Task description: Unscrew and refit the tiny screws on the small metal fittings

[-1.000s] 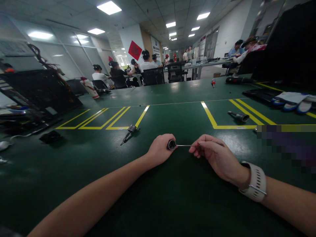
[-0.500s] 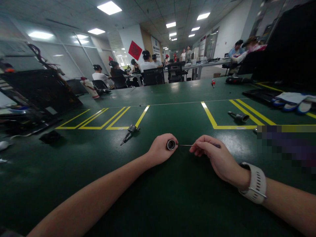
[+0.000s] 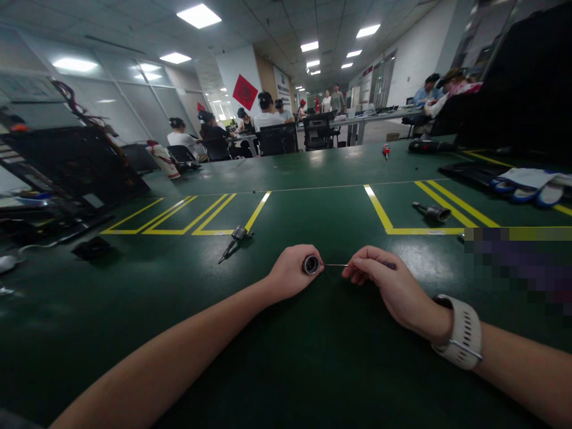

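On the green worktop [image 3: 286, 357], near edge, centre: small dark round socket [image 3: 311, 264], open end facing right, thin metal rod [image 3: 336, 265] meeting it. Left hand [image 3: 292, 271] rests on the worktop, fingers closed around the socket. Right hand [image 3: 384, 286] pinches the rod, wrist down, white watch strap [image 3: 462, 330]. No readable markings.

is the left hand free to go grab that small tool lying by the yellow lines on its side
Probably not as things stand: the left hand is closed around a small round part. The bare green table between it and the small tool holds nothing in the way.
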{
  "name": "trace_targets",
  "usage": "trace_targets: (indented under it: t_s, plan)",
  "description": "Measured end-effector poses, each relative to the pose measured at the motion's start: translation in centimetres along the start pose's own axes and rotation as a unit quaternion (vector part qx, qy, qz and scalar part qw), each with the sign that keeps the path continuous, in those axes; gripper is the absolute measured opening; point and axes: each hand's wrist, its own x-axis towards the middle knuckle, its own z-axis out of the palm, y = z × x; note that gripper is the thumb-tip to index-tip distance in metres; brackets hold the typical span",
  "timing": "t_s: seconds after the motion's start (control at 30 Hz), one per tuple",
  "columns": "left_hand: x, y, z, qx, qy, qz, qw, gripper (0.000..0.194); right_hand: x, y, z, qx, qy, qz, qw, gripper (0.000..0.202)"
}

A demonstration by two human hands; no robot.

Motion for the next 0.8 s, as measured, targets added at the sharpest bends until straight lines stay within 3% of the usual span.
trace_targets:
  t_s: [0.27,0.8]
  plan:
    - [0.04,0.14,-0.13,0.008,-0.014,-0.004,1.000,0.005,-0.16,-0.47,0.08,-0.017,-0.018,0.002,1.000,0.014]
    - [0.07,0.03,0.09,0.012,0.010,-0.028,0.999,0.006,-0.17,-0.22,-0.05,-0.064,-0.023,-0.004,0.998,0.016]
